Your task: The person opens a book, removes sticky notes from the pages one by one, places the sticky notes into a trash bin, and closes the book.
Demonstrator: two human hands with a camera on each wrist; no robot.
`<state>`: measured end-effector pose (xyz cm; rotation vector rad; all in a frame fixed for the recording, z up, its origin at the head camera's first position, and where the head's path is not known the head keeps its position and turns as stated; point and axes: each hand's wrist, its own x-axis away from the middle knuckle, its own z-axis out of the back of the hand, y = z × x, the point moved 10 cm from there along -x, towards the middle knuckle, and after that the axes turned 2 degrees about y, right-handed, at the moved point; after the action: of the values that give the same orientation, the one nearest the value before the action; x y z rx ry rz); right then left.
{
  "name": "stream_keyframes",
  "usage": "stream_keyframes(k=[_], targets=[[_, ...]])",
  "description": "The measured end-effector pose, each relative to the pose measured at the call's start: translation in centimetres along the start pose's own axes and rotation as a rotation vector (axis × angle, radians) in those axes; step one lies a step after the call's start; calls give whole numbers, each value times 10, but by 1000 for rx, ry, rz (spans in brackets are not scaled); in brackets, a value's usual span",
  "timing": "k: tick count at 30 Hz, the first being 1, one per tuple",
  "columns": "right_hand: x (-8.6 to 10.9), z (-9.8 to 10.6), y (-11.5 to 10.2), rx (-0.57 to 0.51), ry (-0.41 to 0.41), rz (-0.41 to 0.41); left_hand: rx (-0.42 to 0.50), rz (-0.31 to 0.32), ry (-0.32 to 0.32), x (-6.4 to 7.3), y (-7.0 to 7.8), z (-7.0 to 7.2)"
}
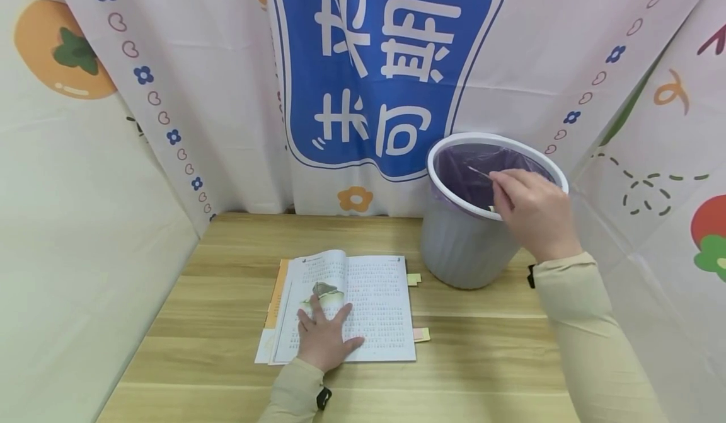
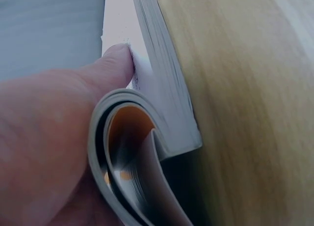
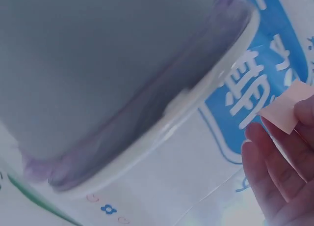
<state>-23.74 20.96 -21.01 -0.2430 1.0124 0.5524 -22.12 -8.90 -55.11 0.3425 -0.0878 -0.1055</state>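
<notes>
An open book [image 1: 377, 284] with printed pages and a small picture lies on the table. My left hand [image 1: 323, 341] rests on it with fingers spread across the pages near the fold. In the left wrist view the left thumb [image 2: 115, 64] lies on the page beside the curled book spine [image 2: 122, 100]. Over the rim of a grey trash bin [image 1: 471, 246], my right hand [image 1: 535, 212] pinches a small pale pink sticky note [image 3: 284, 108] between thumb and fingers. From the head view only its thin edge shows against the bin's purple liner [image 1: 462, 164].
Yellow and pink page tabs [image 1: 421, 335] stick out from the book's right edge. The wooden table [image 1: 482, 360] carries the bin at its back right. A printed curtain [image 1: 363, 190] hangs behind, with cloth panels on both sides.
</notes>
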Motion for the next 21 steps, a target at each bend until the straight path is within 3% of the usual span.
stream_keyframes(k=[11,21], targets=[[-8,-9,40,106,-123,-10,-1,1,2,0,-1,-2],[-5,-31,79,164,-290,-137,2,-1,8,0,-2,-2]])
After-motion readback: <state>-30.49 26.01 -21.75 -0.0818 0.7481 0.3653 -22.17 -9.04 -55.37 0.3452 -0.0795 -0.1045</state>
